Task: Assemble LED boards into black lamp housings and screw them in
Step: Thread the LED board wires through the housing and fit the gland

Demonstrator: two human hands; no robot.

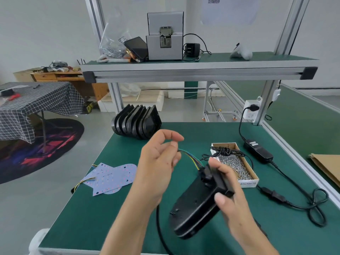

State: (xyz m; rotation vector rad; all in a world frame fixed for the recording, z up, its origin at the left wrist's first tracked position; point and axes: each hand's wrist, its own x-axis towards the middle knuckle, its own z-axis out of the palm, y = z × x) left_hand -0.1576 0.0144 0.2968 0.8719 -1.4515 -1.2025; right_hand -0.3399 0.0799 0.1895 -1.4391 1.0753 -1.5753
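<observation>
Green bench (110,208): right hand (228,196) grips black housing (196,208) mid-table; left hand (158,166) pinches its wires (191,157).

Both forearms are bare, the left hand (158,162) and right hand (230,197) ungloved, without rings.

Two hands (158,162), one held housing (198,205), one box of screws (237,166).

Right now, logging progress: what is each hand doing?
Left hand: pinches the coloured wire bundle.
Right hand: grips the black plastic lamp housing.
</observation>
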